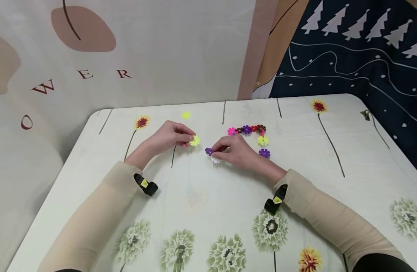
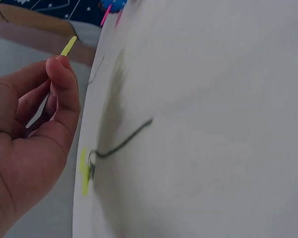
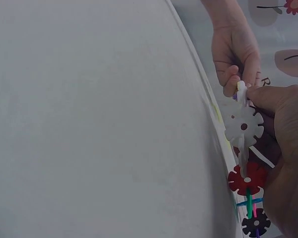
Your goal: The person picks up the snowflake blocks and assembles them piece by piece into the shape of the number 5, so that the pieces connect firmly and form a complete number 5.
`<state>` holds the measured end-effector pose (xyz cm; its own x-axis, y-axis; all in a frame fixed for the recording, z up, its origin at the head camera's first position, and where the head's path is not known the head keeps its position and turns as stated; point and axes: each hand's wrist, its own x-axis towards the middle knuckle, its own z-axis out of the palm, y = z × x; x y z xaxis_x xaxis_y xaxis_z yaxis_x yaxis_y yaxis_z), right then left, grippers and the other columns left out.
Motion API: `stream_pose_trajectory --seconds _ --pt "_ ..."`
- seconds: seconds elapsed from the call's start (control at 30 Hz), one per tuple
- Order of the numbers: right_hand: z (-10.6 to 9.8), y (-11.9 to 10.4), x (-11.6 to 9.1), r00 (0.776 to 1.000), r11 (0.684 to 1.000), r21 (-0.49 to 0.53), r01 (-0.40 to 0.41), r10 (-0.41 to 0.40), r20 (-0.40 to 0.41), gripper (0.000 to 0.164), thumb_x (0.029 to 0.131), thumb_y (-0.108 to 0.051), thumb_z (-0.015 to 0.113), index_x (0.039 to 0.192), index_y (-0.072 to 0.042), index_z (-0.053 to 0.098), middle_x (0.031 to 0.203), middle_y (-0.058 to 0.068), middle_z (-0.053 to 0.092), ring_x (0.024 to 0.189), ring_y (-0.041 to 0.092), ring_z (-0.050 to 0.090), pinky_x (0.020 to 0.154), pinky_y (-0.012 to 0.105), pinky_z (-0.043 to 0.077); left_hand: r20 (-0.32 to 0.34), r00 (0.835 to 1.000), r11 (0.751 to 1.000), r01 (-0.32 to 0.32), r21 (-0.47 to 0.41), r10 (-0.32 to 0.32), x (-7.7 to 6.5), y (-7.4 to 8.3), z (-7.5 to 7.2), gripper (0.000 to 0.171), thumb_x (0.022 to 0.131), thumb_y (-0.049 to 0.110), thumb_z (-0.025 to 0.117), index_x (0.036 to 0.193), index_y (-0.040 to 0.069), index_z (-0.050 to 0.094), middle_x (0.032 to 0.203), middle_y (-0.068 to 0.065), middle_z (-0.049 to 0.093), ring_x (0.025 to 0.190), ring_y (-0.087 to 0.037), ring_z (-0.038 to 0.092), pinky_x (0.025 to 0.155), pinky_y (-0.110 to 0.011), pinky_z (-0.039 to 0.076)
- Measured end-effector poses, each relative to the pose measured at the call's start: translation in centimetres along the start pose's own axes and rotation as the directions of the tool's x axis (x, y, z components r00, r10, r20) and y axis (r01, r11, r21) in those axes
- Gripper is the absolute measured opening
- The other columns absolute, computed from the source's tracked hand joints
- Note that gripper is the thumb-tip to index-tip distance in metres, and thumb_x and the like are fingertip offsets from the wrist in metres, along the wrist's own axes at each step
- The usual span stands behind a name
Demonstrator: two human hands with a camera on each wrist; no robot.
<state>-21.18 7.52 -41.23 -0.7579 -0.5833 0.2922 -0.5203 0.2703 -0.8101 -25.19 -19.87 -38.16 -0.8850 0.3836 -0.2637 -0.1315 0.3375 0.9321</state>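
My left hand [image 1: 170,136] pinches a yellow notched plastic disc [image 1: 194,141], a snowflake building piece, between thumb and fingertips; the left wrist view shows it edge-on. Close by on the right, my right hand [image 1: 240,151] pinches the end of a chain of interlocked discs. A purple disc [image 1: 208,151] sticks out past its fingertips, with a white disc [image 1: 215,160] just below. The right wrist view shows a white disc [image 3: 244,127], a red disc [image 3: 247,178] and a dark disc [image 3: 256,223] linked along that chain. The two hands' pieces are slightly apart.
Beyond my right hand the chain bends round through a pink disc [image 1: 232,131], a yellow disc [image 1: 263,141] and a purple disc [image 1: 264,153]. Another yellow disc [image 1: 186,115] lies near the back edge of the flower-printed tabletop [image 1: 194,223]. Cloth hangs behind.
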Motion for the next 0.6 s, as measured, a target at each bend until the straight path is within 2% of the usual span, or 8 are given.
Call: stream_pose_trajectory --seconds 0.27,0.43,0.6 --pt "0.0 0.0 0.0 1.0 1.0 0.004 0.006 -0.006 0.006 0.012 0.087 -0.001 0.081 0.099 0.0 0.078 0.092 0.005 0.077 0.084 0.014 0.071 0.078 0.031 0.061 0.083 0.997 0.998 0.001 -0.062 0.004 -0.2 0.6 1.9 0.02 0.096 -0.002 0.068 0.113 -0.013 0.069 0.093 -0.013 0.07 0.071 -0.017 0.065 0.075 -0.033 0.06" --pt "0.1 0.1 -0.1 1.0 1.0 -0.002 0.017 -0.017 0.001 0.01 0.087 0.0 0.081 0.097 0.0 0.078 0.091 0.004 0.076 0.083 0.014 0.071 0.077 0.03 0.061 0.088 0.996 0.994 0.007 -0.108 0.003 -0.4 0.8 2.2 0.019 0.097 -0.002 0.067 0.112 -0.013 0.068 0.096 -0.013 0.07 0.072 -0.017 0.065 0.076 -0.033 0.06" --pt "0.1 0.1 -0.1 0.999 1.0 -0.01 0.025 -0.025 -0.021 0.009 0.088 0.0 0.08 0.096 0.0 0.078 0.09 0.005 0.076 0.082 0.014 0.071 0.076 0.03 0.061 0.086 0.996 0.985 0.046 -0.164 -0.032 -0.6 1.0 2.6 0.019 0.097 -0.006 0.065 0.113 -0.015 0.064 0.095 -0.015 0.068 0.074 -0.018 0.069 0.077 -0.033 0.061"
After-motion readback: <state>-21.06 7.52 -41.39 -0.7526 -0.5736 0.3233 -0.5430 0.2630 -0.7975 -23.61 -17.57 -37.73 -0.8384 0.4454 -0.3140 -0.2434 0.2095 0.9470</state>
